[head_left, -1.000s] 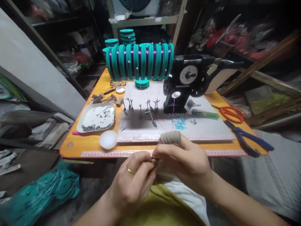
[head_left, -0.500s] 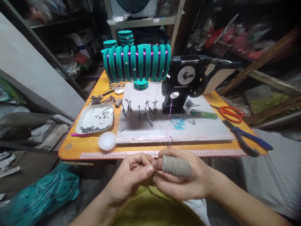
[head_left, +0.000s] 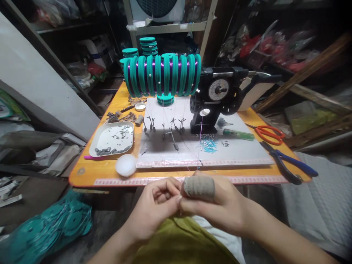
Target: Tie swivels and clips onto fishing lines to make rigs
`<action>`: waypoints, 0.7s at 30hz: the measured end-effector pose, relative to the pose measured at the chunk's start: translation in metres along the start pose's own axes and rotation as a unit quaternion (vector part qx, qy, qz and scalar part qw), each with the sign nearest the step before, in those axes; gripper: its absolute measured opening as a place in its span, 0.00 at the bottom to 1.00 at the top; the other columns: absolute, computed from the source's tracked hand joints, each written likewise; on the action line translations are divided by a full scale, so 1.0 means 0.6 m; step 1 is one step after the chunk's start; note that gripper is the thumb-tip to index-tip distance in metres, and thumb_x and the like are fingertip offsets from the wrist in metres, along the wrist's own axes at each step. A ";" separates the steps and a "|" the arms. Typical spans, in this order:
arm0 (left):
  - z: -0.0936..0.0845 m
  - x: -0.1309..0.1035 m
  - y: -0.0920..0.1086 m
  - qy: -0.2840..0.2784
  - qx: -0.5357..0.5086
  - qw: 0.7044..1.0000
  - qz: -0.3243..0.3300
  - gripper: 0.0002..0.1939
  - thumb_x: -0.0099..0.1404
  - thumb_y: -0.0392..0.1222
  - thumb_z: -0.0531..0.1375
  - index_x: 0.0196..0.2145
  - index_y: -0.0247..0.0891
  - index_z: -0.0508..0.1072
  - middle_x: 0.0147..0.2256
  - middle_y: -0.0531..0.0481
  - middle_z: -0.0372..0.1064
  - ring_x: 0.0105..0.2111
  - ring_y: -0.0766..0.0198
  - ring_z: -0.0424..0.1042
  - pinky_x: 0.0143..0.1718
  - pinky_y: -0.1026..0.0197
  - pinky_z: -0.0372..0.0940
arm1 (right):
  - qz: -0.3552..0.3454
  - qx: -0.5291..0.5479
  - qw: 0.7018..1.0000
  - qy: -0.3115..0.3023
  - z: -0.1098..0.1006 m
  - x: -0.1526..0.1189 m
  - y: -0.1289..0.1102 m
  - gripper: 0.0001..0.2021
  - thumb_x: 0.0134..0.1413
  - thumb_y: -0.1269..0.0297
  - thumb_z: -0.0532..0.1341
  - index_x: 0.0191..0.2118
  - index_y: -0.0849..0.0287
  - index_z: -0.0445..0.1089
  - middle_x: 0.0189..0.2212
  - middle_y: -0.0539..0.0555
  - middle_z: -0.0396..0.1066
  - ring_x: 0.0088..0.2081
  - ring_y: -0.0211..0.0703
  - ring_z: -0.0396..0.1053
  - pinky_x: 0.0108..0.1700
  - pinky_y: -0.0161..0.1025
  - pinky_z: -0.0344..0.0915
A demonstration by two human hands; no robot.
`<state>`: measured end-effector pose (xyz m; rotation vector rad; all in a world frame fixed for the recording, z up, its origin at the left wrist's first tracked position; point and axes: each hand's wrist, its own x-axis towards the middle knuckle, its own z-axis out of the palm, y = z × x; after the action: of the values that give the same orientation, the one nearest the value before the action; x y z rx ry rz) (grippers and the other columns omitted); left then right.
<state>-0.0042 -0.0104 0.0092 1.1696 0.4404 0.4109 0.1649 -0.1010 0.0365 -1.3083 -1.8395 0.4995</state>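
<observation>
My left hand [head_left: 156,207] is closed in a pinch in front of the table edge, its fingertips meeting those of my right hand [head_left: 217,205]. My right hand is closed too, with a grey wrap [head_left: 199,187] around one finger. What the fingertips hold is too small to make out. Thin lines run up from near the hands toward a row of teal spools [head_left: 162,75] wound with purple line, mounted on a black winding machine [head_left: 205,123]. Several small dark pieces hang or stand on the white board [head_left: 233,154] below the spools.
On the left of the table [head_left: 82,176] are a white tray [head_left: 92,141] with grey pieces and a round white dish [head_left: 125,165]. Blue bits and beads [head_left: 209,143] lie on the board. Orange scissors [head_left: 271,135] and blue-handled pliers [head_left: 298,164] rest at the right.
My right hand has turned and its fingers have drawn in closer together, the grey wrap shifting left and slightly up. My left hand stays nearly in place, still pinched. The view has shifted slightly.
</observation>
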 end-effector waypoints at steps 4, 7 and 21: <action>0.003 -0.011 -0.003 0.097 0.379 0.872 0.293 0.07 0.62 0.26 0.60 0.31 0.36 0.71 0.35 0.47 0.66 0.33 0.65 0.72 0.33 0.66 0.69 | -0.005 -0.022 0.997 0.080 0.014 0.000 0.010 0.06 0.66 0.69 0.56 0.39 0.57 0.70 0.33 0.52 0.67 0.28 0.37 0.67 0.30 0.34 0.66; 0.001 -0.014 -0.010 0.102 0.536 0.717 0.433 0.10 0.62 0.23 0.59 0.36 0.34 0.72 0.33 0.46 0.70 0.31 0.64 0.73 0.33 0.63 0.71 | 0.009 -0.052 0.991 0.123 0.021 0.013 0.012 0.07 0.66 0.71 0.54 0.40 0.58 0.69 0.34 0.55 0.66 0.30 0.40 0.66 0.31 0.37 0.66; 0.002 -0.011 -0.001 0.023 -0.034 0.999 -0.007 0.09 0.62 0.40 0.66 0.27 0.36 0.72 0.34 0.49 0.71 0.36 0.66 0.70 0.38 0.65 0.65 | -0.113 -0.044 0.991 0.047 -0.001 -0.013 0.025 0.05 0.61 0.72 0.57 0.40 0.57 0.66 0.30 0.48 0.69 0.29 0.37 0.69 0.32 0.33 0.70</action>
<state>-0.0091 -0.0148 0.0094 1.0926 0.4716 0.4382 0.1754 -0.1024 0.0235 -1.1407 -1.9194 0.2343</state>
